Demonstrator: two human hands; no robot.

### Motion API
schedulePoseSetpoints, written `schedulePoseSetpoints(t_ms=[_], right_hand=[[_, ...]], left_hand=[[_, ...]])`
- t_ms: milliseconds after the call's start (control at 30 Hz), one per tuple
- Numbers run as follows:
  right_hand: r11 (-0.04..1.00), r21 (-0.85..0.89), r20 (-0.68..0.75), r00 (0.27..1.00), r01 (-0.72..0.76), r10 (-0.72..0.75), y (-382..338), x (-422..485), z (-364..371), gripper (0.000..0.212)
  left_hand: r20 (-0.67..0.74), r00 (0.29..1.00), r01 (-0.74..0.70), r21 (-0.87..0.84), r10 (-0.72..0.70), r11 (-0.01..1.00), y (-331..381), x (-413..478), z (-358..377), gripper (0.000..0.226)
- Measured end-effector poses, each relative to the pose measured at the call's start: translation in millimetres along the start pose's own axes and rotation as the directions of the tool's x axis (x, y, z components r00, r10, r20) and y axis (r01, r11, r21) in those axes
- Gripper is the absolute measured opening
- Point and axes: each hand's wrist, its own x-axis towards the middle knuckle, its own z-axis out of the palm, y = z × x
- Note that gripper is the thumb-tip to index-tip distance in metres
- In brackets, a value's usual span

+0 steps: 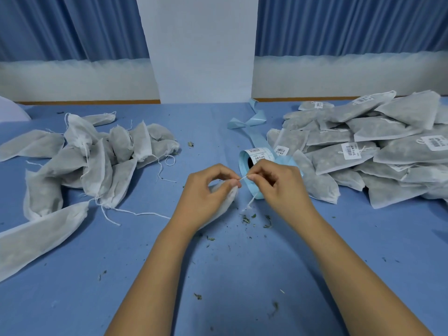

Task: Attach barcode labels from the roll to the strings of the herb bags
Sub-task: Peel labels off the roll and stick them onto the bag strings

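Landmark: label roll (252,161), standing on edge on the table (218,275), mid-width.
- Left of the roll, well apart: left bag pile (84,166).
- Right, just beside it: right bag pile (363,151), labels on top of several bags.
- Behind it: backing strip (252,122) trails toward the table's far edge.
- Just in front: left hand (206,197) holds a bag (225,202) against the table. Right hand (278,185), nearer the roll, pinches the string (243,177).
- Further in front: herb crumbs (247,219) on the table.

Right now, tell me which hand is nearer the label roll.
Right. The right hand, pinching the string, overlaps the near edge of the label roll; the left hand holds the herb bag further left, clear of the roll.
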Motion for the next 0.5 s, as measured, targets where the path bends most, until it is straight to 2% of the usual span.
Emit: schedulePoseSetpoints(t_ms=[133,233,300,367,433,500], right_hand=[[0.999,-0.026,-0.006,1.000,0.019,-0.020,3,3,-5,0.010],[0.998,0.060,-0.144,0.989,-0.009,0.018,6,7,-16,0.009],[0.996,0.079,-0.235,0.970,-0.045,0.063,9,9,-21,0.009],[0.988,0.120,-0.265,0.956,-0.099,0.128,9,8,-20,0.012],[0.988,0.075,-0.174,0.974,-0.134,0.145,7,5,-11,0.011],[0.994,-0.080,-0.023,0.997,-0.080,0.078,3,1,-1,0.011]], left_hand=[[0.062,0.996,0.063,-0.086,-0.058,0.994,4,-1,2,0.015],[0.064,0.987,0.158,-0.191,-0.148,0.969,4,-1,-1,0.014],[0.114,0.976,0.212,-0.342,-0.184,0.916,8,-4,-2,0.016],[0.179,0.971,0.226,-0.487,-0.157,0.843,15,-7,-2,0.011],[0.165,0.982,0.167,-0.536,-0.091,0.828,20,-10,-3,0.011],[0.038,0.997,0.072,-0.503,-0.061,0.861,18,-9,-6,0.015]])
